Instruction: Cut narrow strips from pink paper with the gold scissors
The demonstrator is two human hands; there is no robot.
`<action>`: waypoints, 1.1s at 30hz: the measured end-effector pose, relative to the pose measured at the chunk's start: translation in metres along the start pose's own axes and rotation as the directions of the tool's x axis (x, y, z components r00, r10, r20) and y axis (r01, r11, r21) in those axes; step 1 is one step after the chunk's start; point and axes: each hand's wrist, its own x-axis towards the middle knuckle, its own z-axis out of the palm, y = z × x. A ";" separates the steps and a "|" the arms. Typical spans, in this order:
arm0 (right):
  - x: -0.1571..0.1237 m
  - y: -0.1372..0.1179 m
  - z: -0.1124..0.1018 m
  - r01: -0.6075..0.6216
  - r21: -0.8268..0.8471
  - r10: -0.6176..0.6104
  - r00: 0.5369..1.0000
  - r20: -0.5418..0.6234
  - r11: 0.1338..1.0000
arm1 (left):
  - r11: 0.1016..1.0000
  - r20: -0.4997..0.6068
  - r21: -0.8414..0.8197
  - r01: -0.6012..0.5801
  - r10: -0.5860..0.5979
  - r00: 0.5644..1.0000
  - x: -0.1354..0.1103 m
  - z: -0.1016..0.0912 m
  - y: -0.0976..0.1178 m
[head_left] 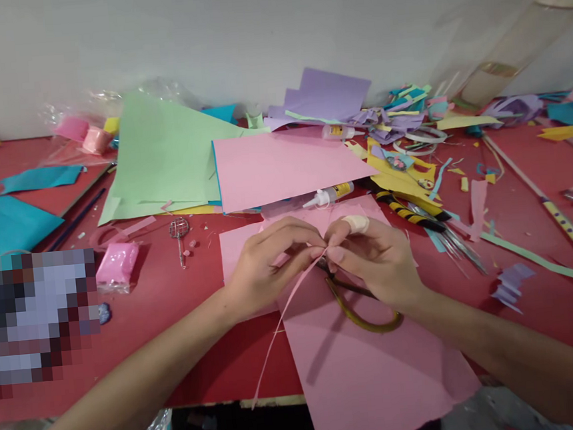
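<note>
Above a pink paper sheet (351, 376), my left hand (275, 263) and my right hand (375, 254) meet fingertip to fingertip. Both pinch a thin pink paper strip (287, 308), whose long tail hangs down to the left past the table edge. A bandage (356, 223) wraps one finger of the right hand. Under the hands lies a pair of scissors (371, 325) with yellowish handles on the pink sheet; its blades are mostly hidden by my fingers.
Green paper (160, 152), another pink sheet (287, 165) and purple scraps (331, 94) lie behind. A glue bottle (335, 194) and yellow-black scissors (406, 211) are beyond my hands. Pink clay packet (117, 264) and metal wire piece (180, 234) sit left; a clear cylinder (517, 41) leans at right.
</note>
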 end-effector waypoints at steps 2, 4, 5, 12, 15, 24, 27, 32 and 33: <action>0.000 0.000 -0.001 0.018 0.009 -0.018 0.999 0.039 1.000 | 0.977 0.061 -0.157 0.147 -0.139 0.988 0.001 -0.001 0.001; 0.000 0.001 -0.002 0.023 0.036 -0.026 0.996 0.088 0.999 | 0.912 0.152 -0.285 0.295 -0.261 0.953 0.001 -0.001 0.003; 0.000 0.001 -0.002 0.022 0.053 -0.027 0.994 0.109 0.998 | 0.872 0.196 -0.340 0.351 -0.299 0.934 0.001 -0.001 0.003; 0.001 0.002 -0.004 -0.009 0.073 -0.004 0.985 0.173 0.997 | 0.671 0.352 -0.552 0.495 -0.350 0.868 0.000 0.000 0.002; 0.000 0.003 -0.006 -0.010 0.053 0.001 0.986 0.169 0.999 | 0.683 0.338 -0.545 0.485 -0.351 0.873 0.000 -0.001 0.001; 0.002 0.004 -0.005 0.047 0.055 -0.056 0.984 0.170 0.997 | 0.709 0.291 -0.534 0.460 -0.357 0.888 -0.002 0.000 0.001; 0.002 0.004 -0.005 0.048 0.051 -0.056 0.984 0.167 0.998 | 0.769 0.243 -0.481 0.421 -0.344 0.907 -0.001 -0.001 0.002; 0.001 0.004 -0.005 0.015 0.057 -0.023 0.988 0.156 0.998 | 0.823 0.200 -0.432 0.368 -0.311 0.929 0.000 -0.002 0.001; 0.001 0.004 -0.004 0.008 0.065 -0.018 0.987 0.157 0.998 | 0.826 0.196 -0.434 0.360 -0.303 0.932 0.001 -0.002 0.000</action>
